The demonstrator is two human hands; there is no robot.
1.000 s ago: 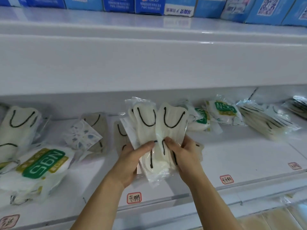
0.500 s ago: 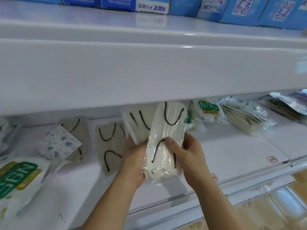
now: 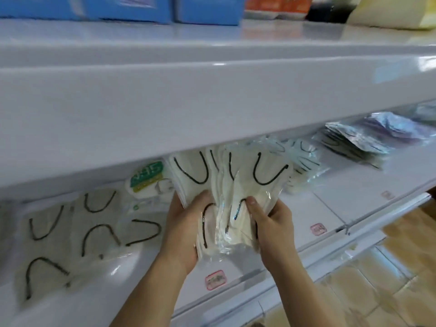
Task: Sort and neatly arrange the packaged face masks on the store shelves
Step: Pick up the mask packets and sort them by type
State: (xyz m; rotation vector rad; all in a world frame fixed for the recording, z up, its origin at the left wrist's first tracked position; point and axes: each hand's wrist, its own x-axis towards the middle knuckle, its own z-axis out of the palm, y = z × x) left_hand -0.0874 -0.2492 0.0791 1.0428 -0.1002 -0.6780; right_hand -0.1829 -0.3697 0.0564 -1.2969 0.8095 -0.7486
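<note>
A fanned bunch of cream mask packs (image 3: pixel 238 199) with black ear loops stands upright above the white lower shelf (image 3: pixel 304 208). My left hand (image 3: pixel 186 227) grips the bunch from the left and underneath. My right hand (image 3: pixel 269 223) pinches the front pack, thumb on its face. Flat on the shelf to the left lie several grey-looking mask packs (image 3: pixel 70 234) with black loops. A green-labelled N95 pack (image 3: pixel 147 178) sits behind my left hand. Further right lie a pale blue-white pack pile (image 3: pixel 304 161) and a pile of dark-looped packs (image 3: pixel 354 142).
The upper shelf's thick white front edge (image 3: pixel 212 100) hangs just above the held packs. Blue boxes (image 3: pixel 132 8) and orange packets (image 3: pixel 276 5) stand on that upper shelf. Pink price tags (image 3: pixel 215 279) line the lower shelf's lip. Tan floor tiles (image 3: pixel 387 279) show at lower right.
The view has swung to the right along the shelf, and my hands carried the packs with it. The bunch is fanned wider now, with more packs showing between my hands.
</note>
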